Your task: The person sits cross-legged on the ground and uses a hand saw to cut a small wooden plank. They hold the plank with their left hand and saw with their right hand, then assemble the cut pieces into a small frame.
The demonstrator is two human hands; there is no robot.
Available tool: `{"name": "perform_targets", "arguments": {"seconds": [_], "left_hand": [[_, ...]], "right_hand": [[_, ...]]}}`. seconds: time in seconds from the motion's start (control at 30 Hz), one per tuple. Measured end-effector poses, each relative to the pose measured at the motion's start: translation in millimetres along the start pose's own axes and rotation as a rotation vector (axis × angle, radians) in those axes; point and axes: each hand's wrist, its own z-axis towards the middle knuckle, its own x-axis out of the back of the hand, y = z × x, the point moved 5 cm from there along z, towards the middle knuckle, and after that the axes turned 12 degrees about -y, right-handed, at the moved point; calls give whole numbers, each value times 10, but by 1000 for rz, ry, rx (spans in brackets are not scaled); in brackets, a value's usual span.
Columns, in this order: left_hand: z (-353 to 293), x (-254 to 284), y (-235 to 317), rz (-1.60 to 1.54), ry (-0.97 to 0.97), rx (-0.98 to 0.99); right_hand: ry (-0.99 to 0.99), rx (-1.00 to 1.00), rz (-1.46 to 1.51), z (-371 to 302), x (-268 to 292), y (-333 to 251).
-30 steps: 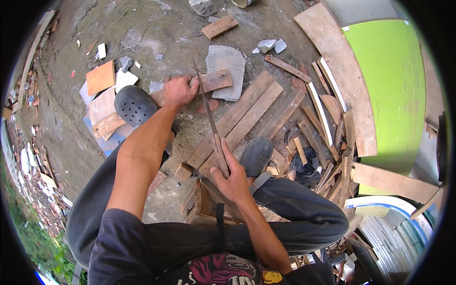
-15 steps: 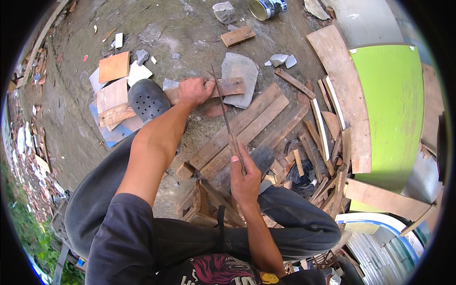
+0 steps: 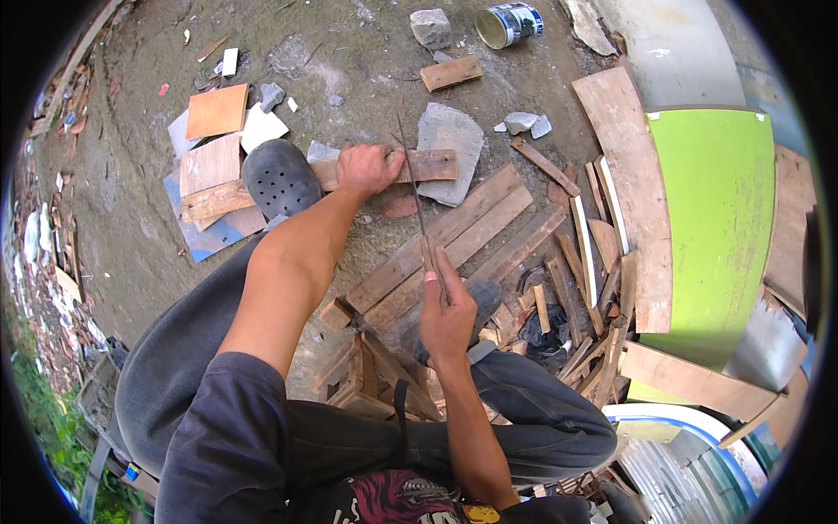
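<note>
My left hand (image 3: 371, 168) is closed over a short wooden board (image 3: 434, 164), pressing it down across a flat grey stone slab (image 3: 449, 131). My right hand (image 3: 448, 319) grips the wooden handle of a thin, narrow-bladed handsaw (image 3: 414, 196). The blade crosses the board just right of my left fingers, its tip reaching past the far edge. How deep the blade sits in the wood cannot be made out. My left foot, in a dark clog (image 3: 281, 176), rests at the board's left end.
Long planks (image 3: 454, 231) and wood scraps (image 3: 567, 288) lie right of the saw. A green panel (image 3: 711, 227) stands farther right. Sheet offcuts (image 3: 209, 162) lie by my left foot. Beyond are a brick-shaped wood block (image 3: 451, 73), a rock (image 3: 431, 29) and an open tin can (image 3: 509, 25).
My right hand has pushed the saw a little farther away across the board. The left hand keeps its hold on the board. The whole view has shifted slightly.
</note>
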Motion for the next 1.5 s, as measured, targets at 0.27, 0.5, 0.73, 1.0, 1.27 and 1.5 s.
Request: {"name": "perform_targets", "arguments": {"seconds": [0.27, 0.5, 0.73, 1.0, 1.27, 1.5], "left_hand": [[2, -36, -14, -8, 29, -9], [17, -46, -25, 14, 23, 20], [21, -77, -43, 39, 43, -12], [13, -22, 37, 55, 15, 1], [12, -69, -25, 18, 74, -36], [-16, -21, -18, 35, 35, -21]], "right_hand": [[-69, -159, -7, -254, 109, -223], [-48, -105, -21, -44, -40, -34], [-35, -131, 93, -46, -59, 37], [-25, -91, 71, 287, -148, 72], [-40, -102, 82, 304, -98, 66], [-11, -39, 130, 196, -221, 393]]}}
